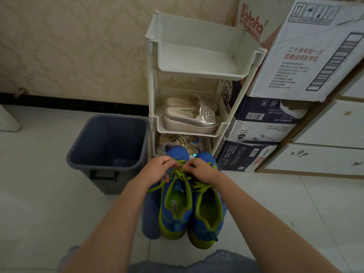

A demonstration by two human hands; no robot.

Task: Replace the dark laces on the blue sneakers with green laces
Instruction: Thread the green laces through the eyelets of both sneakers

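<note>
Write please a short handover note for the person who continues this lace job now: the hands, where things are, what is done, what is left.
Left hand: pinches one end of the green lace.
Right hand: pinches the same lace by the front eyelets.
Things: left sneaker and right sneaker stand side by side on the floor, toes toward the white rack.
Done: right sneaker shows green lacing; no dark lace in view.
Left: finish threading the left sneaker, then probably tie it.

Two sneakers (182, 221), perhaps five boxes (315, 56)
</note>
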